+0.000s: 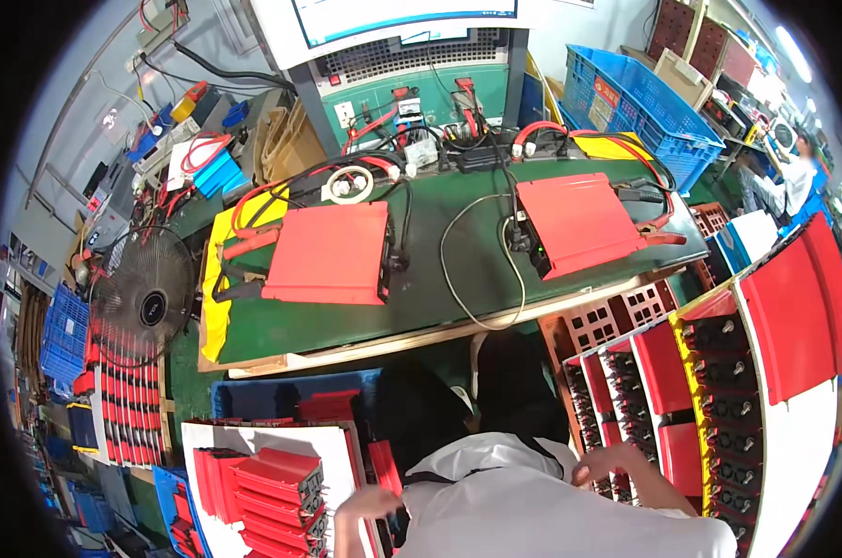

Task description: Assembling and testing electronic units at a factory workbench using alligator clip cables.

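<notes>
My left hand is beside my left hip, fingers loosely stretched with nothing visible in them. It is nearest to a stack of red metal-cased units on a white board. My right hand hangs by my right side, open with fingers a little bent and empty, close to stacked red units. On the green bench in front lie two red box-shaped devices, the left one and the right one. Each has a red clamp and black leads at its outer side and a cable at its inner side.
A monitor stands behind the green-topped bench. A fan is at the left. Blue crates stand at the back right, where a person sits farther off. Rows of red units rise close on the right.
</notes>
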A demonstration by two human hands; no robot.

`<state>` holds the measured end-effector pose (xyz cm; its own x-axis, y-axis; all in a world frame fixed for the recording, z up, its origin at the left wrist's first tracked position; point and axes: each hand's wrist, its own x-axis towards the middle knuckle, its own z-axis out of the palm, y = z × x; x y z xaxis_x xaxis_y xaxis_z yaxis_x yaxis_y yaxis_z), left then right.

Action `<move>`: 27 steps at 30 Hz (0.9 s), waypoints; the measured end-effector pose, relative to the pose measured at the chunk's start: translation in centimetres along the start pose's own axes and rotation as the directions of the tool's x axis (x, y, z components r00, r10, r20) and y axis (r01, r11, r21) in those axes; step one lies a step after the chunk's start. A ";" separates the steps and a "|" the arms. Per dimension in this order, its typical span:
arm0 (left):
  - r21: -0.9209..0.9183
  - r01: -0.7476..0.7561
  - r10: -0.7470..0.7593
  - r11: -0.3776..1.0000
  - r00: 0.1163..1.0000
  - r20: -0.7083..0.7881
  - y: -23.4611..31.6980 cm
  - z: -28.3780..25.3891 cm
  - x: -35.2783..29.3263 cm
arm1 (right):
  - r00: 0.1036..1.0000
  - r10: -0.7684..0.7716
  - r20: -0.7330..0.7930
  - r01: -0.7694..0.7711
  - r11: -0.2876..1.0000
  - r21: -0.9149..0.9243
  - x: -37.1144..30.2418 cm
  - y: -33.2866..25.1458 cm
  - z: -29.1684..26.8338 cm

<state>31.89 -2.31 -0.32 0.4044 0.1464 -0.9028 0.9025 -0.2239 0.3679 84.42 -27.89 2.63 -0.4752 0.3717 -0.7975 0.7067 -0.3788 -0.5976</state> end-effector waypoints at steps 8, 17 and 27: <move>-0.405 -0.497 0.463 0.768 0.867 -0.185 13.7 -5.2 -2.7 | 0.942 -0.163 -0.294 0.207 0.970 0.126 0.1 -10.1 -5.8; -0.289 -0.588 0.598 0.755 0.799 -0.063 15.5 -4.7 1.5 | 0.890 -0.145 -0.432 0.199 0.976 0.084 2.0 -11.6 -5.9; -0.319 -0.578 0.607 0.751 0.795 -0.009 13.6 -5.8 0.2 | 0.882 -0.287 -0.374 0.308 0.951 -0.003 3.2 -12.3 -7.8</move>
<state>45.09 0.29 5.76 0.8706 -0.0109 -0.4919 0.4917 0.0542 0.8691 78.31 -15.39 8.10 -0.4262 0.7533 -0.5009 0.5271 -0.2432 -0.8142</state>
